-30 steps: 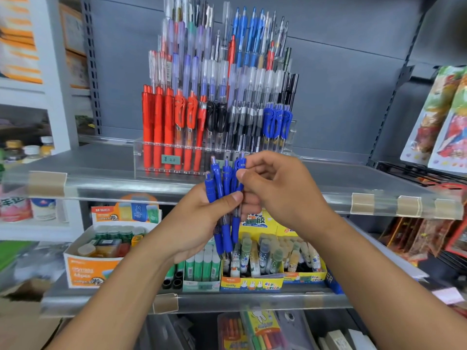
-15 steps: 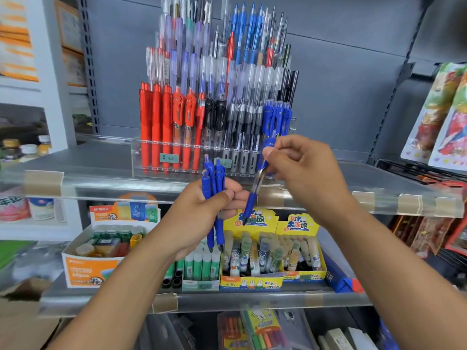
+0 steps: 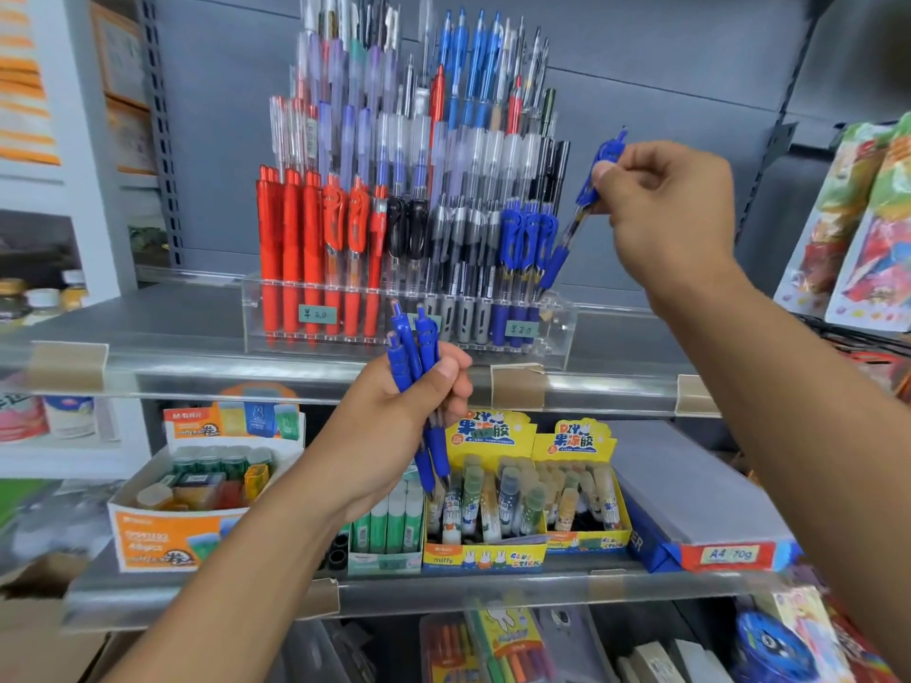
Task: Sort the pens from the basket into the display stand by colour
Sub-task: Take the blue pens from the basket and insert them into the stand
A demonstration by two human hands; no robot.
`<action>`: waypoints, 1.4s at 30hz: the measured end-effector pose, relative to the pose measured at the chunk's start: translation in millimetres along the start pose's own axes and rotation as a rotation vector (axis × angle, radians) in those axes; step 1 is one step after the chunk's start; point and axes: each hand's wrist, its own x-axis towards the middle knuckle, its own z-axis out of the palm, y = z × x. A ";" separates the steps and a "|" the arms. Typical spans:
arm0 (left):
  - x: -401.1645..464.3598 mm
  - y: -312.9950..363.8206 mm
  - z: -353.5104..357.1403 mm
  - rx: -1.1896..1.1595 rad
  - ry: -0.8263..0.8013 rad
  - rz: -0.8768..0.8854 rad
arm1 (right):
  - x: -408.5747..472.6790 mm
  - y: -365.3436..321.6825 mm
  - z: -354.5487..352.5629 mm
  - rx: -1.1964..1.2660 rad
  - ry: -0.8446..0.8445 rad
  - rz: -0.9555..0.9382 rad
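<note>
Clear acrylic display stand (image 3: 552,332); right hand (image 3: 675,209) pinches slim blue pen (image 3: 572,229).

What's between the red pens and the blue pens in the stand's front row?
In the head view, black pens and grey-gripped pens stand between the red pens and the blue pens.

3 blue pens (image 3: 413,359) bunched together, 1 blue pen (image 3: 580,208) apart — 2 yellow glue-stick boxes (image 3: 485,554) below
</note>
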 end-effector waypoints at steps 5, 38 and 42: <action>-0.2 -0.3 1.7 0.016 -0.027 -0.019 | 0.7 3.0 4.5 -0.061 -0.053 0.015; -6.0 6.3 3.3 -0.090 -0.119 -0.063 | -124.1 -5.9 15.8 0.229 -0.755 0.158; -7.4 4.7 1.6 -0.098 -0.177 -0.087 | -123.7 -3.9 15.5 0.259 -0.777 0.240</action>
